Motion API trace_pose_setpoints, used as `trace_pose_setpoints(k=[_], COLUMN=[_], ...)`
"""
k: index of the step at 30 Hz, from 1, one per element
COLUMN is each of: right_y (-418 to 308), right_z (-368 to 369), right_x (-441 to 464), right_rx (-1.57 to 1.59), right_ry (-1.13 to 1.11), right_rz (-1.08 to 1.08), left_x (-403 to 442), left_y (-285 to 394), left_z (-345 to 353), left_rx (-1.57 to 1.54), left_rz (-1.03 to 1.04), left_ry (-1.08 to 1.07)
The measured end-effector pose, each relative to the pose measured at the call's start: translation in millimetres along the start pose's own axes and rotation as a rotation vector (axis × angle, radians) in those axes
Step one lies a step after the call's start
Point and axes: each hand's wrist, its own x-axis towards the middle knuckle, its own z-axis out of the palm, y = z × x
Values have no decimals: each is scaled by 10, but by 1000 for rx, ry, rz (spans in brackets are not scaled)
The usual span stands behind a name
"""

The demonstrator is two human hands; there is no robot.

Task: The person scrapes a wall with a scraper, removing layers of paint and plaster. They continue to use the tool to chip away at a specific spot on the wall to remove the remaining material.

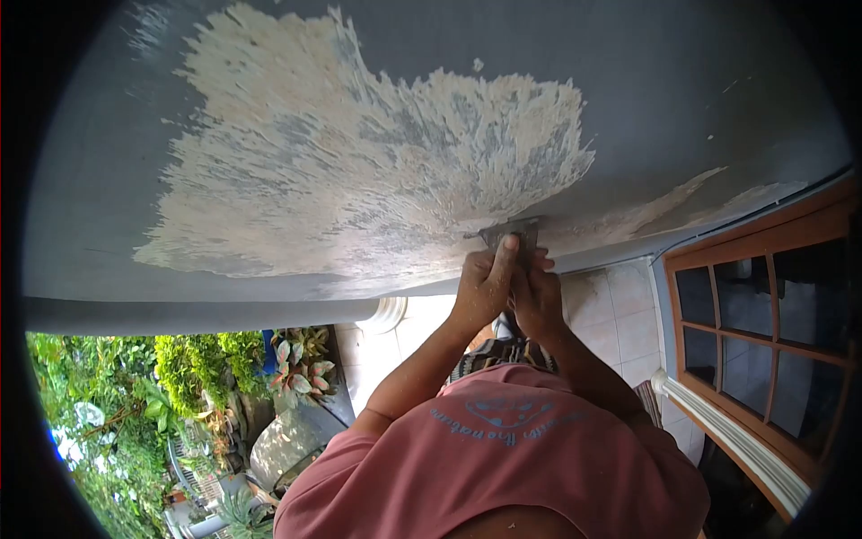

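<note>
A putty knife (523, 230) meets the grey surface at the lower edge of a rough, pale putty patch (359, 171). My left hand (485, 286) is closed on it, the thumb lying against the blade. Close beside it, my right hand (539, 298) has its fingers curled around the tool's lower part, and the two hands touch. The handle is mostly hidden between them. Putty lies in ragged, fan-like streaks, with grey showing through in places. A small dark piece (472, 234) juts out left of the blade; I cannot tell what it is.
A brown-framed window (763, 305) stands at the right, near pale floor tiles (620, 310). Fainter putty smears (664, 202) run toward it. At lower left are green plants (202, 364) and a white column base (388, 314). My pink shirt (503, 449) fills the bottom.
</note>
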Motion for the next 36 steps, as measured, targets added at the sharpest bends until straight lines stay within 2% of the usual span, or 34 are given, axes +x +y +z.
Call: trace_pose_setpoints(k=[2,5,7,8,10,11,14,18,20,22,25,26,29,30,36], right_y=[86,140,114,92,43,25,208,45,-322,-179,102,146,-100,-278,-74], right_z=[28,60,55,49,40,20,97,127,129,102,201,227,218,191,263], right_x=[-115,-108,-80,-30,-21,-5,-176,-115,1,-39,-162,-161,-118,-84,-186], right_rx=[30,30,-67,60,73,77,180,141,100,102,127,138,39,107,53], right_ry=[3,50,54,57,54,60,156,186,190,185,230,255,274,259,260], right_rz=[17,20,28,36,1,-21,123,61,-77,-14,46,57,5,33,34], left_x=[-24,-49,-19,-5,40,49,41,65,56,86,42,36,54,67,9], left_y=[-145,-174,-115,-72,-102,-140,-205,87,199,194,-54,-127,62,124,-52], left_z=[-23,-16,-13,-2,-29,-41,-13,6,5,23,-59,-77,-37,-8,-137], left_rx=[33,13,21,24,8,17,27,31,30,20,93,65,105,36,121], left_rz=[34,-157,-80,-44,11,4,-37,-85,-54,25,-126,-113,8,-5,-72], left_ry=[-11,15,-15,-28,-67,-81,-117,-169,-196,-208,-165,-161,-189,-204,-217])
